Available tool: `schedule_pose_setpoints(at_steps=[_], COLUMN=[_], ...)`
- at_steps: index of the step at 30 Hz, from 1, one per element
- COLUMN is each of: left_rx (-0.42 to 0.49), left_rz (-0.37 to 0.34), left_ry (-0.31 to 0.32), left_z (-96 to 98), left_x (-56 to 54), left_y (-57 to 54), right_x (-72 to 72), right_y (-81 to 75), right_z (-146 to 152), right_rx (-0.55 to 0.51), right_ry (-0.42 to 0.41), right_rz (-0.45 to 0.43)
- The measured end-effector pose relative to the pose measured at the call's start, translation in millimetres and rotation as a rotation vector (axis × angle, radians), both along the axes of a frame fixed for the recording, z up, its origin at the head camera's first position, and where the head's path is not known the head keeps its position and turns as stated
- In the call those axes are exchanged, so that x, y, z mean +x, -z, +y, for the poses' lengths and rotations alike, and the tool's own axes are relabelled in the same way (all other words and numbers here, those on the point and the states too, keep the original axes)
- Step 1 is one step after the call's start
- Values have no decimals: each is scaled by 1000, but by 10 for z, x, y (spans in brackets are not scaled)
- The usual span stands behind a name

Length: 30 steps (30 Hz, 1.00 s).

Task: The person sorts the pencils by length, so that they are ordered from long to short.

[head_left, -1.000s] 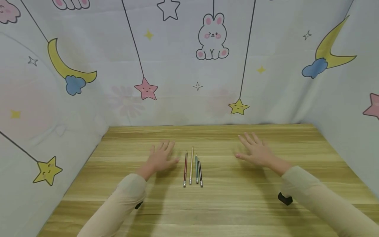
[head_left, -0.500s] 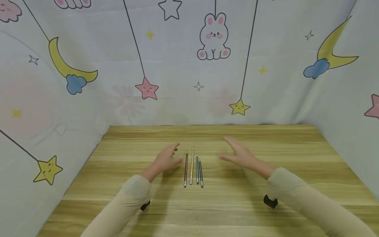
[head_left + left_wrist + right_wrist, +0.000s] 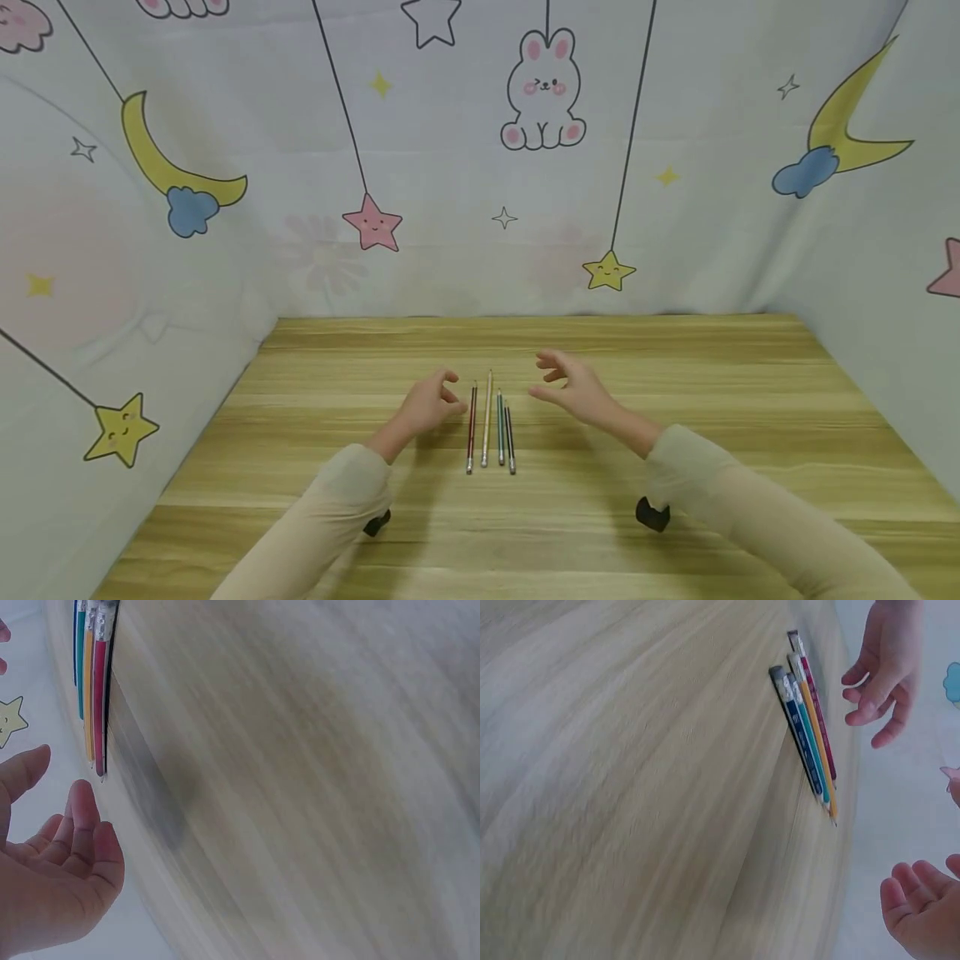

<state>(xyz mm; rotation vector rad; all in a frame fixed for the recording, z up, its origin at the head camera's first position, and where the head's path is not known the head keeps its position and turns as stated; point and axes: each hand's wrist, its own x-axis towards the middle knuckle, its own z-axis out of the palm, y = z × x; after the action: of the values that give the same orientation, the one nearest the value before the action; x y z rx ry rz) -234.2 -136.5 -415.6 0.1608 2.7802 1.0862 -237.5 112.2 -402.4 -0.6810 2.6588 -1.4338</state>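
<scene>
Four pencils are lying flat side by side on the wooden table (image 3: 480, 533), between the two hands: the red pencil (image 3: 472, 429) on the person's left, then the yellow pencil (image 3: 487, 421), the teal pencil (image 3: 500, 429) and the dark pencil (image 3: 510, 437). Their sharpened tips are pointing away from the person and their eraser ends are facing back, so all four are sharing one direction — an order that probably makes them easy to take in at a glance. The last two are lying close together, though whether they are touching is hard to tell. The left hand (image 3: 427, 402) is hovering just beside the red pencil, half open, its fingers loosely bent and holding nothing. The right hand (image 3: 577, 392) is hanging a little farther off on the other side — thumb and fingers parted in a wide curve, likewise without anything in its grip. With the palms turning inward, the hands seem to be framing the row from both sides, while the table alone is bearing the pencils' weight.
</scene>
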Motion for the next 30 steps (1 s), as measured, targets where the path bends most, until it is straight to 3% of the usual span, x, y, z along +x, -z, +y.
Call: schedule_pose_setpoints(at_steps=[7,16,22,30], left_rx=[10,-27,-67,-120], left_rz=[-33,-18,-20,4], left_ry=[-48,-39,-36,-20], left_z=[59,138,171,186], left_x=[21,63,70,88], left_y=[44,81,108,129], right_x=[22,7,-3,-5], right_y=[35,131,170,225], right_z=[-199,-431,-565,-711], right_rx=[-78,-134,-112,-45], right_ry=[-1,5,40,64], right_rz=[-158,-332,-371,-351])
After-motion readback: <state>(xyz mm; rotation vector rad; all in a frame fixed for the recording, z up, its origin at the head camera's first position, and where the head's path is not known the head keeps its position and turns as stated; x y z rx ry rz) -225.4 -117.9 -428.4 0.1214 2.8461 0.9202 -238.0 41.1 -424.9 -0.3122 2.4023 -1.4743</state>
